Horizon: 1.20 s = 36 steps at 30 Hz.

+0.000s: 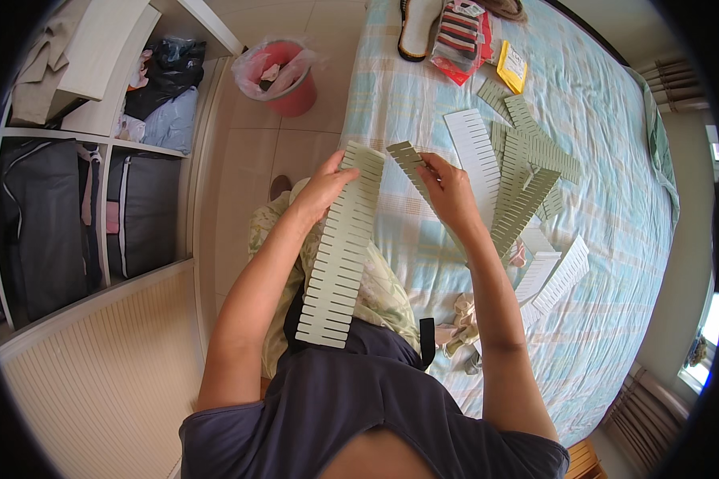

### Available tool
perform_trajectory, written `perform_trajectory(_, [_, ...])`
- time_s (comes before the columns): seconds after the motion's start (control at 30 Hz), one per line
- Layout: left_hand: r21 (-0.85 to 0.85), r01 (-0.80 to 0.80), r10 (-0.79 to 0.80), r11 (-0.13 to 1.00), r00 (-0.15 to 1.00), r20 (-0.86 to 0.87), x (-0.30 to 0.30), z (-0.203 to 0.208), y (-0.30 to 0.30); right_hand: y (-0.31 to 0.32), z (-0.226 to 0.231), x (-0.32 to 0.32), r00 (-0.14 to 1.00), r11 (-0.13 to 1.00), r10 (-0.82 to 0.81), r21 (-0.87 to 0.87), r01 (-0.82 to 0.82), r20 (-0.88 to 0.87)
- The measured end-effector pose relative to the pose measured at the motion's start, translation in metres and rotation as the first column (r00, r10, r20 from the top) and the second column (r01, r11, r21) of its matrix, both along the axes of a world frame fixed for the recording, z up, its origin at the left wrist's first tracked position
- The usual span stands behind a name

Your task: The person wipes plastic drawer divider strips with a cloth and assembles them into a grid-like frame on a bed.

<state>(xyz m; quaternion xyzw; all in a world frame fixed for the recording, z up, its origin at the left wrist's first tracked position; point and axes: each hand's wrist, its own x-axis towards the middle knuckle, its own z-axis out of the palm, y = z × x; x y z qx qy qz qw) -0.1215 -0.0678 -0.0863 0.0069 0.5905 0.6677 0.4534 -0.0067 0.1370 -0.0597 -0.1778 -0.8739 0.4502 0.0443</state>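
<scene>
My left hand is closed on the upper end of a wide pale green drawer divider strip, notched along both long edges. The strip slants down over my lap. In my right hand, a narrower, darker green slotted divider strip is pinched between thumb and fingers. Its top end is near the wide strip, and its lower part passes behind my hand. On the bed to the right lies a loose pile of green slotted strips, with a paler wide strip beside it. More whitish strips lie nearer my right forearm.
The bed has a blue checked cover. At its far end are a sandal, striped packaged goods and a yellow packet. Crumpled cloth lies by my right elbow. A pink bin and open wardrobe shelves stand left.
</scene>
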Motion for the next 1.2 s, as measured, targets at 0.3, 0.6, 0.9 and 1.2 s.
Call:
perform_trajectory(0.3, [0.020, -0.009, 0.008, 1.000, 1.000, 0.021, -0.001, 0.003, -0.003, -0.003, -0.002, -0.001, 1.000, 1.000, -0.001, -0.013, 0.001, 0.012])
perform_trajectory(0.6, [-0.043, 0.010, -0.025, 0.999, 0.929, -0.370, -0.002, 0.015, 0.001, -0.011, -0.019, -0.008, 0.998, 0.997, 0.021, 0.077, -0.025, 0.051])
perform_trajectory(0.9, [-0.341, 0.131, -0.335, 0.931, 0.676, -0.656, -0.013, 0.037, 0.020, -0.017, -0.038, -0.016, 0.997, 0.967, 0.072, 0.245, -0.075, 0.019])
perform_trajectory(1.2, [-0.454, 0.179, -0.452, 0.873, 0.648, -0.613, -0.013, 0.055, 0.032, -0.016, -0.046, -0.018, 0.998, 0.959, 0.060, 0.276, -0.058, -0.001])
